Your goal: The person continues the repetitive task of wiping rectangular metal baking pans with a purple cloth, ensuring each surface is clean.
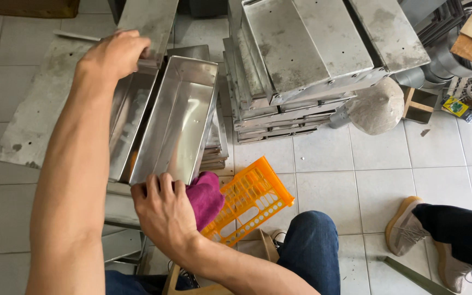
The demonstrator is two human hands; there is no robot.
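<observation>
Nearest to us, our right hand (165, 210) is closed around a bunched magenta cloth (206, 196), pressing it against the near end of a long stainless steel tray (178, 117). The tray runs from the right hand away to the left hand, open side up, with a second, similar tray (129, 117) nested along its left side. Just to the right of the cloth lies an orange plastic basket (249, 199), perforated and tilted on the floor.

In our judgement, the wiping is best done with the cloth kept flat against the metal and drawn along the length of the channel, with the corners and folded edges worked last. The sheet edges look thin and may be sharp, so we keep the fingers behind the cloth.

Farther out, our left hand (113, 54) grips the far rim of the trays, fingers curled over the edge, steadying them. A flat steel sheet (148, 22) rises just beyond that hand.

The trays are bright, smooth and reflective, with square folded walls. Beyond and to the right of both hands stands a stack of duller metal trays (307, 65), smudged and grey. The tiled floor (350, 175) is pale and glossy. Well to the right, another person's shoe (405, 226) rests on it.
</observation>
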